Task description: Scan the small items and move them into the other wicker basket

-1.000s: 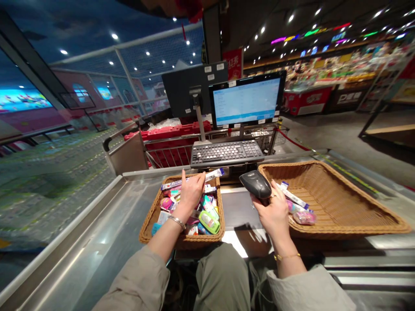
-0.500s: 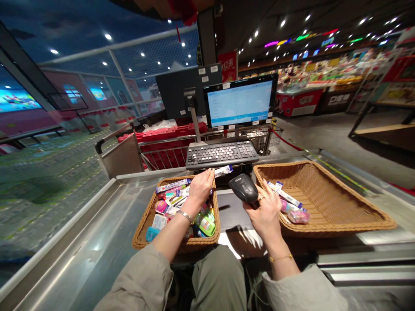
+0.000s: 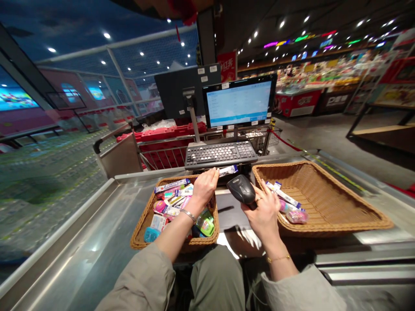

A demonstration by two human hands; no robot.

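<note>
My left hand (image 3: pixel 205 188) is closed on a long white and blue packet (image 3: pixel 228 170), held up over the right rim of the left wicker basket (image 3: pixel 140 231). That basket is full of several small colourful packets and tubes. My right hand (image 3: pixel 264 211) grips a black handheld barcode scanner (image 3: pixel 241 189), its head close to the packet's end. Between the baskets lies a dark counter panel (image 3: pixel 231 216).
A right wicker basket (image 3: pixel 340 207) holds a few packets at its left end. Behind stand a keyboard (image 3: pixel 220 153), a lit monitor (image 3: pixel 239 103), a second screen seen from the back and a red trolley (image 3: pixel 168 142). Steel counter surrounds the baskets.
My left hand lifted the long packet out of the left basket and carried it right, toward the scanner. My right hand with the scanner shifted left to meet it.
</note>
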